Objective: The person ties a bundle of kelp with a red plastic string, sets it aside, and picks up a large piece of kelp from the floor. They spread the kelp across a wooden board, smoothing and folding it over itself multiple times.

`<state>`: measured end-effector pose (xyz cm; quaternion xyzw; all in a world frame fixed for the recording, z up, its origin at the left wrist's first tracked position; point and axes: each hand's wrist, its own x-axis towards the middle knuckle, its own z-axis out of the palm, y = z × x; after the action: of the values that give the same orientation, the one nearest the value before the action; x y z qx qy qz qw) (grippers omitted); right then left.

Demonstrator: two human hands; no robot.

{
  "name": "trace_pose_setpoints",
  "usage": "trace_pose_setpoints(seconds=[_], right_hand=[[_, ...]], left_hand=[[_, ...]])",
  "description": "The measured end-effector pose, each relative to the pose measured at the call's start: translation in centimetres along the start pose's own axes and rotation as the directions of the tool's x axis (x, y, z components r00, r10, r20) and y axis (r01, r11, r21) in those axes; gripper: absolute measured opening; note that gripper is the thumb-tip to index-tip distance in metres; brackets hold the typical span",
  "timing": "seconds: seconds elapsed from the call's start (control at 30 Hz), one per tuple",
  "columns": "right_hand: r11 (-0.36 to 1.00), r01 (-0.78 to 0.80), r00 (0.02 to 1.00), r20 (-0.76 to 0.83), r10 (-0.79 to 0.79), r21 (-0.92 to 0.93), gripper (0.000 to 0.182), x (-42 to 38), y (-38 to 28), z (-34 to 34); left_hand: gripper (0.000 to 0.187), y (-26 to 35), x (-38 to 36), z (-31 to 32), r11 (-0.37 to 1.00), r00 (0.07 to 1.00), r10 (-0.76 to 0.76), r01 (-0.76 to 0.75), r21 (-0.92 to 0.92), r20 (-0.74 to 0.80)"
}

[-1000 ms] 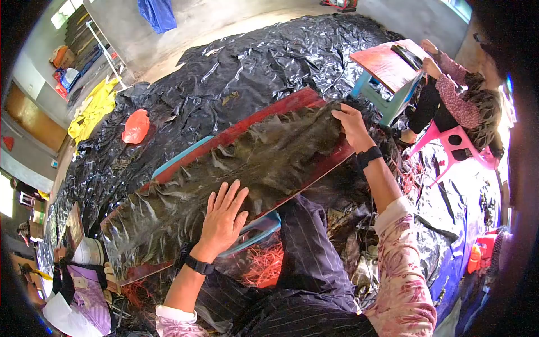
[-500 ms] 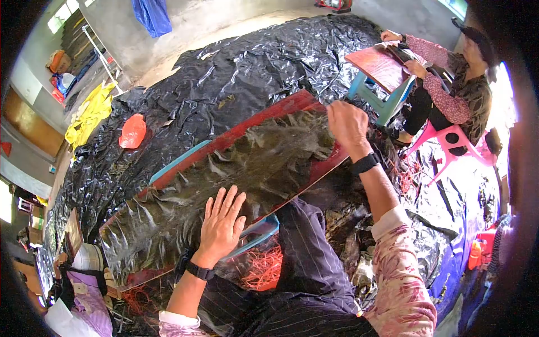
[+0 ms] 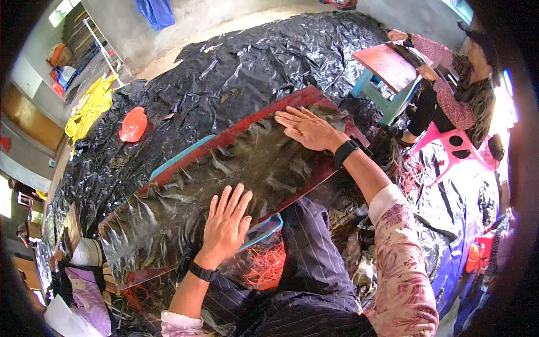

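A long red board lies slantwise in front of me. Spread over most of it is a dark brown-green, ruffled sheet that looks like kelp, wrinkled along its edges. My left hand rests flat near the board's near edge, fingers stretched out. Towards the far right end, my right hand lies palm down on the sheet with its fingers extended. Neither hand grips anything. Under the board, parts of a blue stool show.
Crumpled black plastic sheeting covers the floor beyond. An orange-red bag and yellow cloth lie to the left. Red strings sit below the board. At right, another person works at a small board on a stool.
My right hand has moved left from the board's far right end onto the sheet, its fingers opening from a closed grip to flat. My left hand has barely shifted.
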<state>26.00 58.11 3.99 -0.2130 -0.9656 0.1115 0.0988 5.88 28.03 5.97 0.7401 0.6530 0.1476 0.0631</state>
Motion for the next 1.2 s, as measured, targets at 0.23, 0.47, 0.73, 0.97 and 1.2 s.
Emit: trace_pose_setpoints(seconds=[0.23, 0.47, 0.73, 0.97, 1.2], right_hand=[[0.924, -0.345, 0.927, -0.212, 0.309, -0.163, 0.061, -1.9, 0.8, -1.8], [0.995, -0.031, 0.999, 0.005, 0.032, -0.095, 0.068, -8.9, -7.3, -0.8], [0.934, -0.283, 0.959, -0.061, 0.277, -0.217, 0.066, -14.7, -4.6, -2.7], [0.971, -0.205, 0.972, -0.141, 0.187, -0.127, 0.057, -15.3, -8.0, -4.0], [0.993, -0.085, 0.894, -0.446, 0.039, -0.083, 0.028, -11.9, -8.1, -0.6]], left_hand=[[0.048, -0.2, -0.2, 0.3, 1.000, 0.999, 0.012, -0.012, 0.007, -0.034], [0.050, -0.1, -0.3, 0.4, 0.999, 0.997, 0.033, -0.032, 0.023, -0.065], [0.049, -0.2, -0.3, 0.3, 0.999, 0.997, 0.039, -0.038, 0.017, -0.063], [0.049, -0.1, -0.5, 0.4, 1.000, 0.998, 0.027, -0.027, 0.002, -0.052], [0.049, 0.0, -0.4, 0.4, 1.000, 0.998, 0.025, -0.025, 0.006, -0.051]])
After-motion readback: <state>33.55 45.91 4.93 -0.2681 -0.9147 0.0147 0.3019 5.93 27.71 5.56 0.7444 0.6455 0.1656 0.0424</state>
